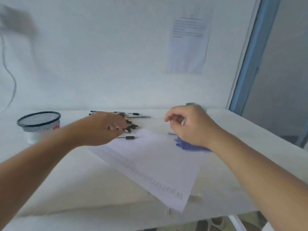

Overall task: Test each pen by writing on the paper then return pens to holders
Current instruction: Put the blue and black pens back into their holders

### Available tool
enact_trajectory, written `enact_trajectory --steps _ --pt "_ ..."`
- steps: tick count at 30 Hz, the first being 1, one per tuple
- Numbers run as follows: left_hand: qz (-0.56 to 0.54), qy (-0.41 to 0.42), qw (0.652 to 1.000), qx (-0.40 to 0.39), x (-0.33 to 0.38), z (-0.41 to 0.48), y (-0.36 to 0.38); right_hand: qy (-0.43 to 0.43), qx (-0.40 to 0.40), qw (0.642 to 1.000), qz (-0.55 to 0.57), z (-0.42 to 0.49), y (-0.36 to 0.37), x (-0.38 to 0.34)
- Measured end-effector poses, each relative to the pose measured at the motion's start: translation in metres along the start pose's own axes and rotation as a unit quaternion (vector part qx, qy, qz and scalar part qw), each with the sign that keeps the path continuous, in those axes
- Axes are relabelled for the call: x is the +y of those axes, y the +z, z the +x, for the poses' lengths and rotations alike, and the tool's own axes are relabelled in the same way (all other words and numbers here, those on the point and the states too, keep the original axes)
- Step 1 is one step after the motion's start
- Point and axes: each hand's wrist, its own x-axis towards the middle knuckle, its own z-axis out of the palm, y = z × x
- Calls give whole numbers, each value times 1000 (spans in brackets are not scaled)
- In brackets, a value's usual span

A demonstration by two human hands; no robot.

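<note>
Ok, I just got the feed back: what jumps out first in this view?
The blue scribble on the paper at mid-table stands out most, partly hidden under the right hand. Next, the left hand reaches into a heap of dark pens just beyond the paper's far edge. A black mesh holder stands at far left.
</note>
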Motion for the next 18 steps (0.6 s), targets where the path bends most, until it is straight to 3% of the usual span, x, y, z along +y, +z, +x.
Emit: enact_trajectory --steps 4,10,18 --pt "19 2 1000 -7 -29 14 21 11 -105 990 -90 96 64 18" --pt "20 -13 998 -54 -49 20 29 74 -250 919 -295 174 125 48" --pt "28 -8 997 -66 -50 19 30 86 -181 911 -361 174 142 63"
